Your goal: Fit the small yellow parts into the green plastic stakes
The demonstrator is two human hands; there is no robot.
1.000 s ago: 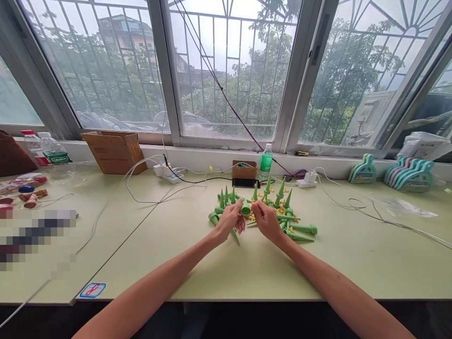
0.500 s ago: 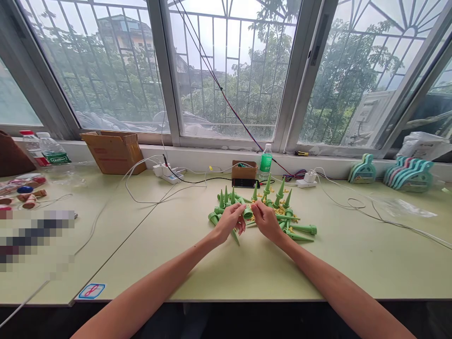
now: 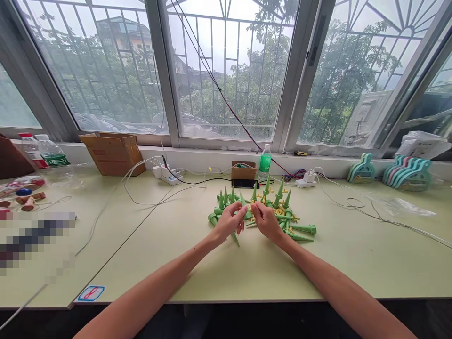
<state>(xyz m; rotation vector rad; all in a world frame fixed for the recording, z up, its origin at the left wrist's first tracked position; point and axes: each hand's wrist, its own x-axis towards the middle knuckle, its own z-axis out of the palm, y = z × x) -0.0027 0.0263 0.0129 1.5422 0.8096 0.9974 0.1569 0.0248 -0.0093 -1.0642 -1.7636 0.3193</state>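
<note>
My left hand [image 3: 230,220] grips a green plastic watering spike [image 3: 248,216] between thumb and fingers, its pointed end upward and its wider end low. Close beside it, my right hand [image 3: 267,220] is closed in a pinch. What its fingertips hold is too small and covered to make out. Around both hands lie several more green spikes [image 3: 304,229], some standing point up, others on their sides. Small yellow plastic pieces [image 3: 281,211] are heaped among them, partly hidden by my right hand.
Behind the spikes are a phone [image 3: 245,184], a small cardboard box [image 3: 243,170] and a green-labelled bottle [image 3: 265,161]. White cables [image 3: 141,203] run across the table [image 3: 169,235]. A larger carton [image 3: 113,154] stands left, with teal plastic items [image 3: 407,173] at right.
The green spike in my left hand has turned from its open wide end facing me to point up. Both hands stay in nearly the same place.
</note>
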